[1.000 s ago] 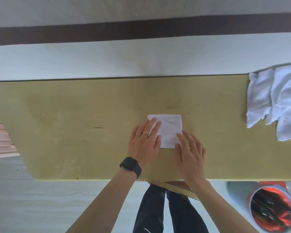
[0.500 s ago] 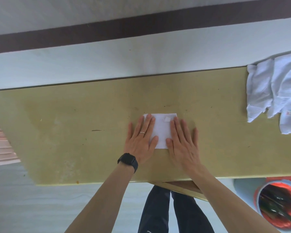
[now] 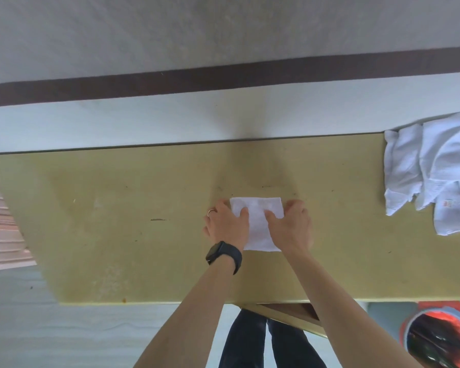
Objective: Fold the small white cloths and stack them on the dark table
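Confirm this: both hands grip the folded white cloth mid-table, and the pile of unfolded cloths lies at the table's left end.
Wrong on one count: the head view shows the pile of unfolded cloths at the table's right end, not the left. The left hand and right hand do grip the folded white cloth mid-table.

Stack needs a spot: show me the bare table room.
Widest bare stretch: table left of the left hand. Narrower patch between the right hand and the unfolded pile. Crowded: centre, both hands gripping the folded cloth, and the right end.
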Tool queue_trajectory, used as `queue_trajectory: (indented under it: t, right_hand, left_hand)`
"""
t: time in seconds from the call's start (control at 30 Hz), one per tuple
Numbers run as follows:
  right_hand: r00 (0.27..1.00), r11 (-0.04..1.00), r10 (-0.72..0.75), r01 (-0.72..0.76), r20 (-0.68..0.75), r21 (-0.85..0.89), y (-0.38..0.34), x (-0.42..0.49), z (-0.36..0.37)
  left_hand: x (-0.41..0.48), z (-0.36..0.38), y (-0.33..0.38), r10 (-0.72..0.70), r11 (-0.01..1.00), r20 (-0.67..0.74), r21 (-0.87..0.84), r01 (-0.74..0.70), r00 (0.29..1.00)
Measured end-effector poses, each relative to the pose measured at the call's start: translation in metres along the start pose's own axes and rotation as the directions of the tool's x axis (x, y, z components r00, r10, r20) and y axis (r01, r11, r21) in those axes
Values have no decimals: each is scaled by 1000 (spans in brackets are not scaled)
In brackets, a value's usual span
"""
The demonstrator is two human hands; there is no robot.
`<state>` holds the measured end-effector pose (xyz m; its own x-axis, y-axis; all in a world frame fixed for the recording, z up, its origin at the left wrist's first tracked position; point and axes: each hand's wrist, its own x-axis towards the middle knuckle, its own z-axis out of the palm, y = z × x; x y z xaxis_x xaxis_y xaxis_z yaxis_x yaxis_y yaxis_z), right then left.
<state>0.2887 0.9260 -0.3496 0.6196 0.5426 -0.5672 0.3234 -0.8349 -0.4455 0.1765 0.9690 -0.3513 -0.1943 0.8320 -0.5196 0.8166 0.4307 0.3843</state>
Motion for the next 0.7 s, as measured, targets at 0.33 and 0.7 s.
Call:
queue_trajectory:
  t: [0.33,0.7]
  right_hand:
    - [978,921,-30,-53,206,387,4,3,-23]
    - [905,824,-423,362,49,435,-30,-77,-129]
  left_hand:
    - [2,-22,5,-4,895,175,-438,81,985]
    - [-67,-150,16,432,788,92,-522,-326,897]
